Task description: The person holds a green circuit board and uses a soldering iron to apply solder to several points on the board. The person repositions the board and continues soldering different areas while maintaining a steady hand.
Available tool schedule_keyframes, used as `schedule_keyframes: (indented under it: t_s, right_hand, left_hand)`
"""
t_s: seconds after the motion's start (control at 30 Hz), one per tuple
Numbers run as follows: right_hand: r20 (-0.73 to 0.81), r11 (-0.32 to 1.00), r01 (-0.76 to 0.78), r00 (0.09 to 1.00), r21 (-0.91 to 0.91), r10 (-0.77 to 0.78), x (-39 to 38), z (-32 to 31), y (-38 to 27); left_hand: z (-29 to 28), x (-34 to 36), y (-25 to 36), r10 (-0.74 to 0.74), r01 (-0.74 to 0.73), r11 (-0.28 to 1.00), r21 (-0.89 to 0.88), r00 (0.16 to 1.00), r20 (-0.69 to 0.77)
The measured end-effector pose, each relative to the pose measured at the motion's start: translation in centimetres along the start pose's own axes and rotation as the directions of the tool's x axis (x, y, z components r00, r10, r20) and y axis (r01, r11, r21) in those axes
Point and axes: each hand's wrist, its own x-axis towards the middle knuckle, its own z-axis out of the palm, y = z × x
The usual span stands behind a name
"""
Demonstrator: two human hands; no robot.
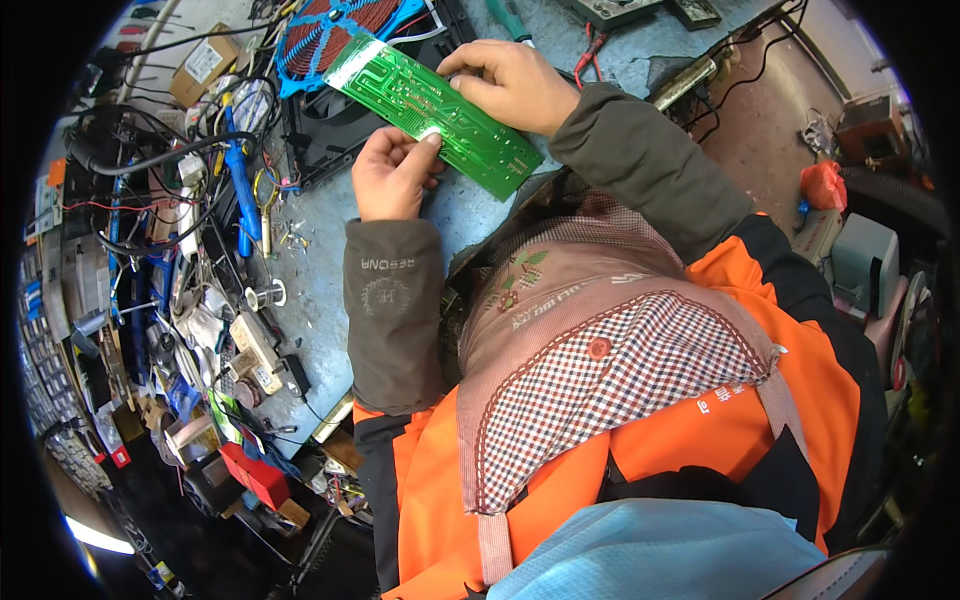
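Observation:
Both hands hold a long green circuit board (460, 125), tilted above the near edge of the workbench, with its traces and solder points facing up. My left hand (395, 170) grips the lower long edge, thumb pressed on the board's face and fingers underneath. At the upper long edge, my right hand (515, 85) has its fingers closed on the board. Light glares off the board's far left end. Just behind that end lies a round coil plate (335, 40) with copper-coloured windings and a blue frame, set in a dark housing.
Left on the blue-grey bench (320, 230) are a blue soldering iron or similar tool (240, 180), tangled cables, a solder spool (265, 295) and a power strip (255, 350). Behind the board lie a green-handled screwdriver (508, 18) and red test leads (590, 60).

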Motion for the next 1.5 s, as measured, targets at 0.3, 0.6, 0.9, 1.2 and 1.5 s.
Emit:
schedule_keyframes:
  t_s: [0.3,0.6,0.9,1.2,1.5]
  right_hand:
    - [0.025,1.000,0.028,0.999,0.001,-0.028,-0.4,-0.5,-0.6]
    - [0.037,0.999,0.015,0.999,-0.045,-0.013,-0.2,-0.9,-1.7]
    - [0.067,0.998,0.020,0.998,-0.060,-0.016,-0.2,-1.0,-1.5]
    - [0.062,0.998,0.022,0.998,-0.055,-0.019,-0.3,-1.1,-1.7]
    - [0.097,0.988,0.149,0.985,-0.046,-0.144,-0.5,-1.5,-1.6]
  left_hand:
    - [-1.2,-0.7,0.2,-0.055,0.051,0.995,-0.085,0.997,-0.049]
    - [-1.1,-1.0,0.3,-0.065,0.061,0.995,-0.077,0.996,-0.054]
    - [-1.1,-1.1,0.8,-0.079,0.076,0.992,-0.097,0.996,-0.031]
    - [-0.9,-1.3,0.9,-0.060,0.057,0.992,-0.114,0.998,-0.029]
    - [-1.2,-1.4,0.6,-0.087,0.080,0.988,-0.133,0.995,-0.047]
